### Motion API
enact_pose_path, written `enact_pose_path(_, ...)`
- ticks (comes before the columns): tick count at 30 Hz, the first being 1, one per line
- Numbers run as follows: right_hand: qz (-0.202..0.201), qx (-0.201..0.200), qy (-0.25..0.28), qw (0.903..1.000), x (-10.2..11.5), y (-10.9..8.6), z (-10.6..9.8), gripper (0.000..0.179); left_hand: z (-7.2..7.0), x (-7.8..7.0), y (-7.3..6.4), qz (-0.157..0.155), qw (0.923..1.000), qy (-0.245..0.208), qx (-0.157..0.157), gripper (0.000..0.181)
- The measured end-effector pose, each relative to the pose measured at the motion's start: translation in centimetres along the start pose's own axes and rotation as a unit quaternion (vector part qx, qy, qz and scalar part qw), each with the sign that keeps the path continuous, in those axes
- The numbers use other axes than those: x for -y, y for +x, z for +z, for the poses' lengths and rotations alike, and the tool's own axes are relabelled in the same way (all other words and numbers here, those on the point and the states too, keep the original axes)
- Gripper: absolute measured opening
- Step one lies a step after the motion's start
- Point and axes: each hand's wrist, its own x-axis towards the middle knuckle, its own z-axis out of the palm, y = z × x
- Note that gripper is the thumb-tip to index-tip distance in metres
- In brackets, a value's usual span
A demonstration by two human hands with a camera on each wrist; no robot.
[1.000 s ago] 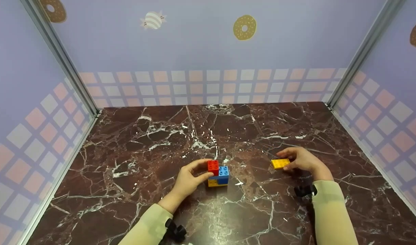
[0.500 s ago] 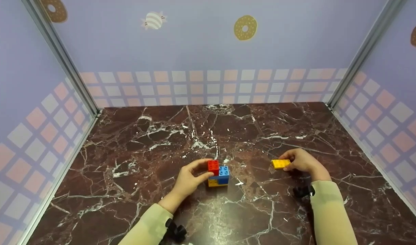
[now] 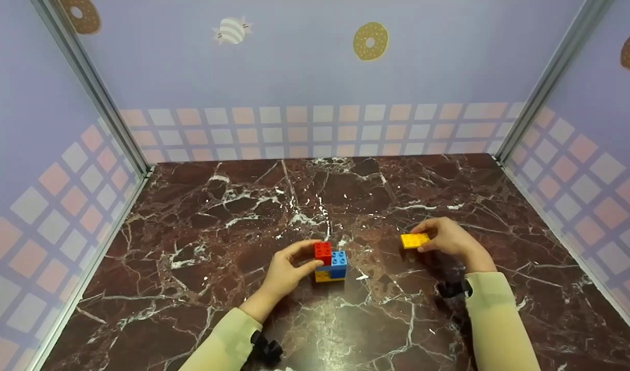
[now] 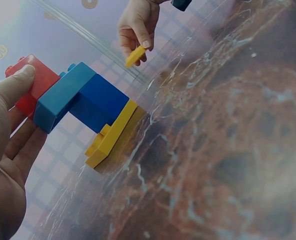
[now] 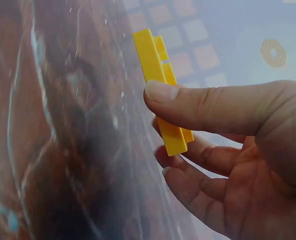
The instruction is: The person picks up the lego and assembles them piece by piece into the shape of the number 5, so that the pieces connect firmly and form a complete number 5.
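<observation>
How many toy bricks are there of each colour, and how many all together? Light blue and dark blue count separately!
Red rectangular plastic brick: 1
Light blue rectangular plastic brick: 1
Dark blue rectangular plastic brick: 1
Yellow flat rectangular plastic bricks: 2
Total: 5

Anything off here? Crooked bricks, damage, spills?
Nothing stands out. The brick stack in the left hand looks straight; its light blue brick overhangs one side, but squarely. The yellow brick in the right hand looks intact, and no spill shows on the table; its white streaks look like marble pattern.
</observation>
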Motion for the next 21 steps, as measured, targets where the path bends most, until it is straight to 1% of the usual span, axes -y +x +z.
enact_pose_path(3,-0.019,-0.001,-0.001,0.9998,0.8,-0.1,0.1,0.037,0.0,0.0,0.0,0.0,1.0,0.002,-0.001,0.047)
enact_pose_path(7,-0.038,-0.001,0.015,0.9992,1.9,-0.2,0.3,0.037,0.0,0.1,0.0,0.0,1.0,0.002,-0.001,0.046)
enact_pose_path(12,-0.06,-0.008,0.006,0.9981,3.2,-0.1,0.7,0.036,0.0,0.2,0.0,0.001,1.0,0.0,0.0,0.045)
enact_pose_path(14,-0.07,-0.01,0.01,0.9974,3.7,-0.1,0.8,0.036,0.0,0.2,0.0,0.0,1.0,-0.001,0.0,0.045)
enact_pose_path(18,-0.087,-0.022,0.024,0.9957,4.7,-0.2,1.2,0.037,0.0,0.1,0.0,-0.003,1.0,-0.002,-0.001,0.045)
enact_pose_path(21,-0.097,-0.032,0.025,0.9944,5.4,-0.2,1.5,0.037,0.0,0.1,0.0,-0.004,1.0,0.0,-0.002,0.046)
